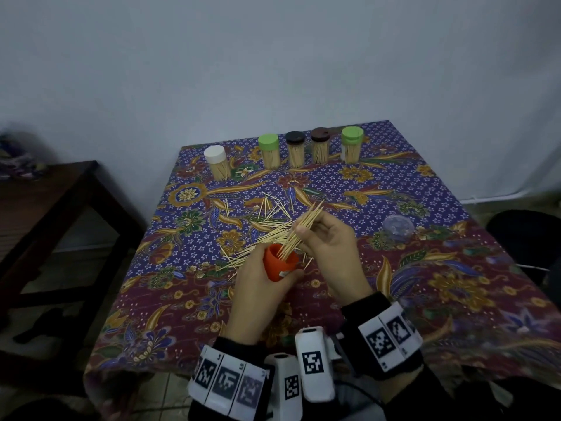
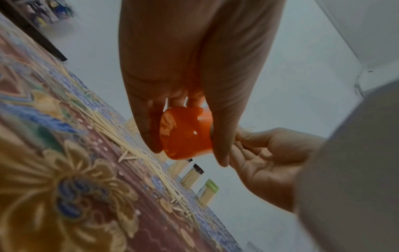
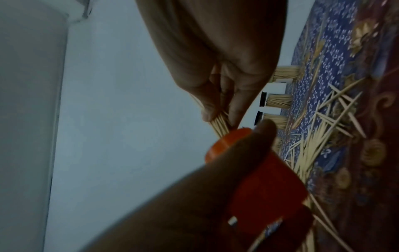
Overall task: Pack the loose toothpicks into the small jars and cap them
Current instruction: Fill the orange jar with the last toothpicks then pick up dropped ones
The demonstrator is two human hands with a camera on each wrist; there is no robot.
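Note:
My left hand point(image 1: 264, 276) grips a small orange jar point(image 1: 278, 262), tilted with its mouth up and to the right, just above the patterned tablecloth. My right hand point(image 1: 318, 232) pinches a bundle of toothpicks point(image 1: 299, 235) whose lower ends sit in the jar's mouth. In the left wrist view the orange jar point(image 2: 185, 133) shows between thumb and fingers. The right wrist view shows the bundle of toothpicks point(image 3: 219, 125) entering the orange jar point(image 3: 254, 172). Loose toothpicks point(image 1: 267, 220) lie scattered on the cloth beyond the hands.
Several capped jars full of toothpicks stand in a row at the table's far edge: a white-capped jar point(image 1: 217, 162), a green-capped jar point(image 1: 269, 151), two dark-capped ones, another green-capped jar point(image 1: 351, 144). A clear lid point(image 1: 397, 226) lies right. A dark wooden bench point(image 1: 45, 214) stands left.

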